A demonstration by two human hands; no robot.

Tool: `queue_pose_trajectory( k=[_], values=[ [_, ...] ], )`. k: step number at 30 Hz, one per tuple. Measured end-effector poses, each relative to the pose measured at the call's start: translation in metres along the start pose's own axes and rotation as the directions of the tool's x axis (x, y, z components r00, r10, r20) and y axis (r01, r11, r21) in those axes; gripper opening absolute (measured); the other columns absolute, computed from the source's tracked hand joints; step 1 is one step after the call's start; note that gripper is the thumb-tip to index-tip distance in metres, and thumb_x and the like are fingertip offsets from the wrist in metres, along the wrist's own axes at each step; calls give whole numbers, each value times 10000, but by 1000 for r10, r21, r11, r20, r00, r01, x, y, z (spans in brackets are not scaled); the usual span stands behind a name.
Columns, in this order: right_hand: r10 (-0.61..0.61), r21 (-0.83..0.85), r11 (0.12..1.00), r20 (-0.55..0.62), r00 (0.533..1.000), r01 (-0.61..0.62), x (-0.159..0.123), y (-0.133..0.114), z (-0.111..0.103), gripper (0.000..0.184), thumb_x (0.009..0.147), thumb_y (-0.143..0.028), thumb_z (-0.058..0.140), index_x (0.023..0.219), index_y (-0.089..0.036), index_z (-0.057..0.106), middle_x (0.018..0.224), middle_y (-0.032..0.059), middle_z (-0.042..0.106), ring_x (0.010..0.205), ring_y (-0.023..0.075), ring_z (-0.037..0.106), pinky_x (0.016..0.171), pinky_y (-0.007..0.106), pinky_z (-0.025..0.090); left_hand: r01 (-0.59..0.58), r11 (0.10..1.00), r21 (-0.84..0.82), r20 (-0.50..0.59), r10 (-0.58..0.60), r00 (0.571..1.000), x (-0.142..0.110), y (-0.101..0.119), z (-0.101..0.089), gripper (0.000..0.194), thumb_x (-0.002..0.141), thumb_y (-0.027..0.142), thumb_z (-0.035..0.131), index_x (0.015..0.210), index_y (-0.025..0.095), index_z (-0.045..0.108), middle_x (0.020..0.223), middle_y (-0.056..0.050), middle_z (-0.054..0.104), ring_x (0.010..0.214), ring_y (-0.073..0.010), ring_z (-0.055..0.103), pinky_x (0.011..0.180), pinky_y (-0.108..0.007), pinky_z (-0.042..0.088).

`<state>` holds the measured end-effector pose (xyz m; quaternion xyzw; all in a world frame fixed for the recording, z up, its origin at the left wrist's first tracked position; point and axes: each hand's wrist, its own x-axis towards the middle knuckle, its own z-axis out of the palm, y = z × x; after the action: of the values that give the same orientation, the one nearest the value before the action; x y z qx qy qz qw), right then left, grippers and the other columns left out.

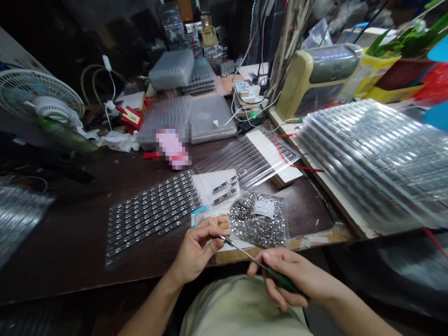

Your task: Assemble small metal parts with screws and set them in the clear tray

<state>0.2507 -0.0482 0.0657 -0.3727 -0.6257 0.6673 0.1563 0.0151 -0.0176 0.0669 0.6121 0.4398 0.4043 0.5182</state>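
Observation:
My right hand [285, 275] is closed round the dark green handle of a screwdriver [245, 252], whose thin metal shaft points up and left. Its tip meets a small shiny metal piece [222, 238] pinched between the thumb and fingers of my left hand [196, 249]. The piece's exact kind is too small to make out. Just beyond my hands lies a clear bag of small metal parts [259, 226] with a white label. To the left, a tray [154, 210] holds rows of black and silver parts. A few similar black and silver parts [224, 193] rest on a white surface.
Clear ribbed trays [241, 158] lie behind the bag, and more stand stacked [378, 158] at the right. A pink, blurred-out item [173, 147] is near the table's middle. A fan [42, 100] stands at the left; cables and a power strip [250, 95] are at the back.

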Motion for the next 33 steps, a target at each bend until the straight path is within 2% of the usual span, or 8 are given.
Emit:
queue_pose_trajectory(
  k=[3,6,10,15,21,26,30,33],
  values=[
    [-44,-81,996,-209,977,28,2,-6,2,347,892,-514,450,973,-185,524,764,7,624,483,75,474,460,195,371,38,999,37,-39,-36,999,-1,1,4,203,821,329,625,920,185,729,794,-54,612,772,-161,560,737,-266,469],
    [-219,-371,927,-433,874,48,4,-8,4,190,886,-387,510,841,-204,538,761,6,616,666,116,558,589,208,407,54,998,33,-58,-52,997,-3,0,9,194,816,318,632,921,185,726,802,-53,612,784,-166,569,737,-262,473],
    [-295,-505,862,-430,853,43,10,-5,6,162,934,-289,419,892,-214,557,775,0,633,687,117,585,615,211,413,34,998,56,-50,-31,998,-3,-2,11,171,814,288,637,933,201,724,785,-36,592,772,-152,565,728,-245,469],
    [-455,-694,720,-484,747,-11,17,1,9,219,930,-300,449,774,-200,567,733,11,613,659,118,553,636,229,385,14,997,81,-67,-9,998,-2,-2,12,170,805,278,647,941,211,723,783,-27,588,774,-148,563,736,-244,468],
    [-449,-706,708,-445,775,4,21,4,10,133,919,-298,490,884,-202,576,787,2,625,677,117,555,634,228,371,31,995,97,-73,-24,997,-1,-1,14,182,814,281,631,954,203,718,805,-32,599,787,-153,572,742,-253,473],
    [-531,-766,642,-474,703,-32,24,3,12,233,943,-274,440,764,-197,566,697,-4,575,641,109,517,607,220,351,12,994,113,-81,-3,997,-2,-3,16,175,810,264,639,961,211,710,842,-36,608,828,-161,576,753,-254,473],
    [-627,-826,559,-479,614,-74,28,4,17,209,951,-269,427,910,-196,618,665,-3,572,627,109,513,601,221,347,-1,990,141,-108,17,994,-3,-4,18,168,832,249,613,976,223,697,874,-34,606,848,-154,575,743,-234,467],
    [-632,-823,566,-477,610,-57,29,6,20,213,948,-273,429,905,-184,617,680,4,577,618,101,519,596,212,349,-42,983,178,-117,64,991,-4,-1,19,165,848,234,592,984,230,683,849,-19,592,803,-138,568,703,-215,457]
  ],
)
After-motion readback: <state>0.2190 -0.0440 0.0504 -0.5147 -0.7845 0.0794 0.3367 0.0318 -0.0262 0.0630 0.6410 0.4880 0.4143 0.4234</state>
